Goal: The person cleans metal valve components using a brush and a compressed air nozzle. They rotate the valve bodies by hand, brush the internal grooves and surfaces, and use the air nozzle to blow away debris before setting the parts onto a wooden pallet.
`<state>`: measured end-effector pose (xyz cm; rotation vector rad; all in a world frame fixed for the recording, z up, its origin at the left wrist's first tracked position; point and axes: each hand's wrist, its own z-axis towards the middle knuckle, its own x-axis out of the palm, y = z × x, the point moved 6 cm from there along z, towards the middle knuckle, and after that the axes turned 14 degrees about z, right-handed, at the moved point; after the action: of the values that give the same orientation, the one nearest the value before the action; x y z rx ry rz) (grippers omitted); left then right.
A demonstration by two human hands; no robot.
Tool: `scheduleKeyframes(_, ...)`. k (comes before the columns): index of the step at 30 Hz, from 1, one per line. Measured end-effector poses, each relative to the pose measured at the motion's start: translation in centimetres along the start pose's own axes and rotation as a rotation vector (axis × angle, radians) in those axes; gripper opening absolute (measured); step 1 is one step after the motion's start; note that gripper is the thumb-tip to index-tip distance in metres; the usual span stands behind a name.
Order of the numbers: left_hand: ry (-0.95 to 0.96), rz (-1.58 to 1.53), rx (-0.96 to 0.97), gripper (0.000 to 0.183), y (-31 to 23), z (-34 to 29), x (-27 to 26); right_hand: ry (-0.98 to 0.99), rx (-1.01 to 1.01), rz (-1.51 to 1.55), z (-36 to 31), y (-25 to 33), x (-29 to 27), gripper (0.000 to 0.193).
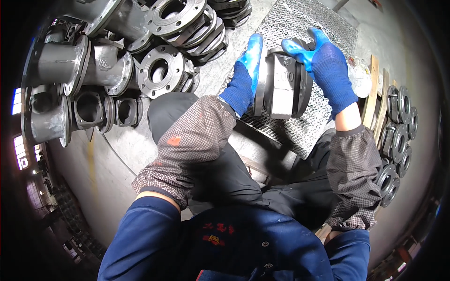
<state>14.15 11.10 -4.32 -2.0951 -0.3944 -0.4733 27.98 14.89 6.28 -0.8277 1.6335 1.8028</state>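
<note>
A dark grey flanged metal casting (283,84) stands upright on a textured metal plate in front of me, its bright block-shaped face turned toward me. My left hand (248,70), in a blue coated glove, presses its long fingers along the left round flange (260,86); its thumb is hidden. On the other side, my right hand (321,56), gloved alike, holds the casting's upper right, with thumb and forefinger spread over the top. Its remaining fingers are hidden behind the right rim. The casting sits between both hands.
Stacked grey flanged pipe bodies (101,65) crowd the floor at the left, with bolt-holed flanges (161,70) nearer me. The diamond-patterned plate (300,136) lies under the work. Wooden slats (371,89) and several dark rings (398,143) are at the right. My knees flank the plate.
</note>
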Motion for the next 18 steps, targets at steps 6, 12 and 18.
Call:
scheduleKeyframes(6, -0.111, -0.034, 0.009, 0.069, -0.4, -1.2, -0.1, 0.12, 0.051, 0.716, -2.1, -2.4, -2.7, 0.045)
scheduleKeyframes(12, -0.108, 0.235, 0.288, 0.062, 0.2, -1.1, -1.0, -0.006, 0.648, 0.966, -8.6, -8.9, 0.1, 0.036)
scheduleKeyframes(18, -0.12, 0.1, 0.404, 0.043, 2.0, -0.4, -3.8, 0.074, 0.167, 0.875, -8.0, -8.2, 5.9, 0.034)
